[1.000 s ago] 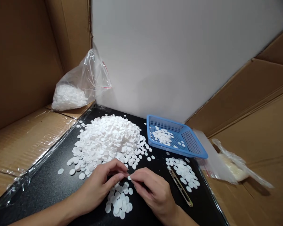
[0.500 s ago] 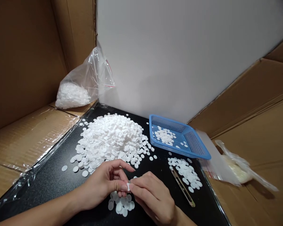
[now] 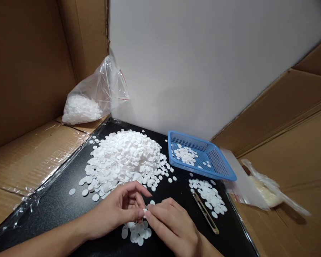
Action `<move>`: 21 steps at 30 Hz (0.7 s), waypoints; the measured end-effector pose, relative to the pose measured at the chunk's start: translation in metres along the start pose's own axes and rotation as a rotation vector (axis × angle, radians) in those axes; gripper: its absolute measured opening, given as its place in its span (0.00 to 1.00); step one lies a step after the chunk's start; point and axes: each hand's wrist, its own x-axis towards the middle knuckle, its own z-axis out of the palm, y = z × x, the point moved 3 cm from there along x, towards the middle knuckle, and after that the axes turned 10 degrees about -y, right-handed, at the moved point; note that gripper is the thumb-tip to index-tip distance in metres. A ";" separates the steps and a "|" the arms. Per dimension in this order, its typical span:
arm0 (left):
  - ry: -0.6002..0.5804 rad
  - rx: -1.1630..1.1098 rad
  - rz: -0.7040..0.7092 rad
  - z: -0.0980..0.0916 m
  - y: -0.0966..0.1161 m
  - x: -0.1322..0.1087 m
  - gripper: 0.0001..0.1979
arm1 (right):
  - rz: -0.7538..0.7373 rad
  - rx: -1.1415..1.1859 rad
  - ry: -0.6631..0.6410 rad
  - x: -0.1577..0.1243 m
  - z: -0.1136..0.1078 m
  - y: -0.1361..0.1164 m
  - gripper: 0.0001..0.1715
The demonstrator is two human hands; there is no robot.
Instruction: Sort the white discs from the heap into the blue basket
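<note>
My L hand (image 3: 119, 207) & R hand (image 3: 175, 223) pinch 1 white disc (image 3: 144, 211) btwn them, w/ small batch (image 3: 186, 154) in blue basket (image 3: 198, 170), big pile (image 3: 125, 157) prob. mostly left.

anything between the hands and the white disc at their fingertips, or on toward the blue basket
Nothing visible parts the left hand or right hand from the white disc at their fingertips. Toward the blue basket, the metal tool and discs beside it lie low near the path; only the basket's near wall rises across it.
</note>
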 end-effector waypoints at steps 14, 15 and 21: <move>0.028 0.038 -0.010 0.000 0.007 0.000 0.10 | 0.033 0.028 0.007 -0.001 0.000 0.000 0.13; 0.030 0.055 -0.012 0.001 0.011 -0.003 0.10 | 0.092 0.067 0.041 -0.002 -0.001 0.003 0.13; -0.382 0.358 -0.109 0.012 -0.011 -0.048 0.16 | 0.808 0.467 0.150 -0.018 -0.011 0.045 0.05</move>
